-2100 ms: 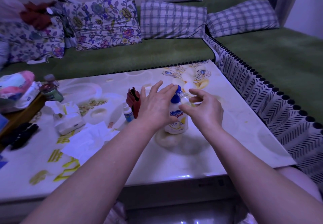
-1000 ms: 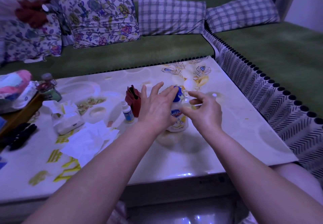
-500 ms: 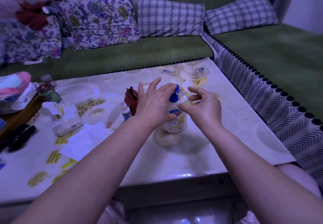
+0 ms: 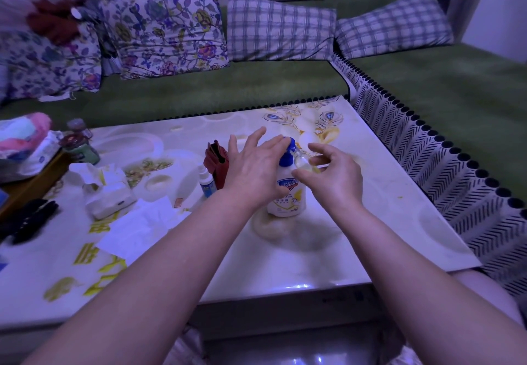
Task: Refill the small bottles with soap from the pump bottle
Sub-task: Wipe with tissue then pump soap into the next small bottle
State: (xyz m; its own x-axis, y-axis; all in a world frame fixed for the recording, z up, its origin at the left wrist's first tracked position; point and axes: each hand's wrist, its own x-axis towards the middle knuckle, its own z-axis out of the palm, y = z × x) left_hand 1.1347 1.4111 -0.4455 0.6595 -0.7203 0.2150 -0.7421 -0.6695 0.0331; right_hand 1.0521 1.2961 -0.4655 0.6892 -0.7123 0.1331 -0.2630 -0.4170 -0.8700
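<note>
The left hand (image 4: 253,171) and the right hand (image 4: 333,176) are both seen bare. The left forearm (image 4: 171,265) and the right forearm (image 4: 399,273) are uncovered along their whole visible length, from the lower edge of the view up to the wrists. Finer details of the fingers and nails cannot be made out in the dim violet light. A rounded bare part, probably a knee (image 4: 484,293), is seen at the lower right. Pale cloth (image 4: 185,347) with a faint pattern is glimpsed at the bottom between the forearms; whether it is a worn garment cannot be told.
</note>
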